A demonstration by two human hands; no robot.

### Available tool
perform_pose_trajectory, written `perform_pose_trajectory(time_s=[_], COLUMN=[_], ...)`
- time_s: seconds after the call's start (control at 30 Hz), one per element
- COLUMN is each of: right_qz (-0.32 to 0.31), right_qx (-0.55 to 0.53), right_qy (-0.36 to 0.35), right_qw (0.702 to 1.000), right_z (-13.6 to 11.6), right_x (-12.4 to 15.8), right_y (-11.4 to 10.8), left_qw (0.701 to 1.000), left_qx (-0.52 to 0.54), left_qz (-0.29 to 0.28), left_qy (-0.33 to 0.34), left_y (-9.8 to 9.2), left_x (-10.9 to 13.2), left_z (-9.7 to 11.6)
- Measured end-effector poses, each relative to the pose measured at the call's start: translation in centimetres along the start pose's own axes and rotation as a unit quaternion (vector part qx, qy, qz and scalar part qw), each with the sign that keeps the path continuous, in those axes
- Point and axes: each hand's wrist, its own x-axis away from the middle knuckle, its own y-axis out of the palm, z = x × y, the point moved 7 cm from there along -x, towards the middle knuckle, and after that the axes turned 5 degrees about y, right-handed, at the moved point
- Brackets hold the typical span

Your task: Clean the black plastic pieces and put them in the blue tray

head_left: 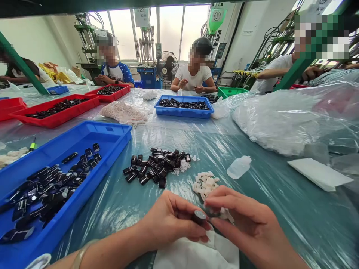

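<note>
My left hand (175, 220) is closed round a small black plastic piece (199, 217), whose pale grey round end faces up. Close beside that end, my right hand (244, 220) has its thumb and fingers bent in a loose pinch; whatever lies between them is blurred and too small to name. Below both hands lies a white cloth (196, 256). Just beyond the fingers is a heap of small off-white pieces (204, 183). Farther forward, a pile of glossy black pieces (154, 164) rests on the plastic-covered table, with tiny white bits (182, 167) at its right side.
A blue tray (112, 130) with black pieces stands at left. Red trays (61, 116) and another blue tray (183, 112) are farther back. A translucent squeeze bottle (238, 168) lies at right, near folded white paper (319, 173) and a big plastic bag (280, 119). Co-workers sit opposite.
</note>
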Motion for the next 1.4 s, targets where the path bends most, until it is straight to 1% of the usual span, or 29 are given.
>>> perform_pose_trajectory(time_s=[0.07, 0.17, 0.23, 0.37, 0.47, 0.57, 0.7, 0.8, 0.9, 1.0, 1.1, 1.2, 1.27, 1.4], right_qz=[0.036, 0.063, 0.055, 0.033, 0.025, 0.015, 0.016, 0.018, 0.018, 0.027, 0.036, 0.035, 0.031, 0.034], right_qx=[0.026, 0.128, 0.19, 0.273, 0.352, 0.419, 0.47, 0.479, 0.469, 0.443, 0.392, 0.31, 0.255, 0.156], right_qy=[0.018, 0.057, 0.074, 0.093, 0.122, 0.162, 0.216, 0.238, 0.24, 0.225, 0.201, 0.174, 0.166, 0.163], right_qw=[0.999, 0.988, 0.977, 0.957, 0.928, 0.893, 0.856, 0.845, 0.85, 0.867, 0.897, 0.934, 0.952, 0.973], right_z=[0.8, 1.9, 2.4, 3.3, 4.8, 6.8, 9.2, 10.0, 9.6, 7.9, 5.4, 3.2, 2.5, 2.2], right_x=[-0.2, -0.8, -1.6, -3.9, -6.2, -8.3, -10.1, -10.7, -10.7, -9.7, -7.8, -5.3, -3.7, -1.5], right_y=[-0.7, -1.4, -1.4, -1.4, -1.6, -1.5, -1.4, -1.4, -1.5, -1.7, -1.8, -1.7, -1.5, -0.8], left_qw=[1.0, 1.0, 1.0, 1.0, 1.0, 1.0, 1.0, 0.999, 0.998, 0.996, 0.995, 0.993, 0.993, 0.994], left_qx=[-0.003, -0.01, -0.015, -0.02, -0.009, 0.002, 0.011, 0.024, 0.048, 0.075, 0.087, 0.094, 0.094, 0.08], left_qz=[0.004, 0.004, -0.003, -0.007, -0.005, -0.004, 0.014, 0.008, -0.007, -0.021, -0.019, -0.014, -0.014, -0.013], left_qy=[-0.001, -0.008, -0.013, -0.022, -0.021, -0.012, -0.019, -0.021, -0.029, -0.036, -0.05, -0.064, -0.072, -0.068], left_y=[-0.1, -0.3, -0.2, -0.2, -0.3, -0.3, -0.5, -0.6, -0.5, -0.4, -0.4, -0.5, -0.5, -0.5], left_x=[-0.1, -0.2, -0.2, -0.1, -0.1, -0.2, -0.3, -0.3, -0.3, -0.4, -0.5, -0.6, -0.6, -0.5], left_z=[-0.2, -0.5, -0.6, -0.8, -0.8, -0.6, -0.4, -0.3, -0.5, -0.7, -0.9, -1.2, -1.4, -1.4])
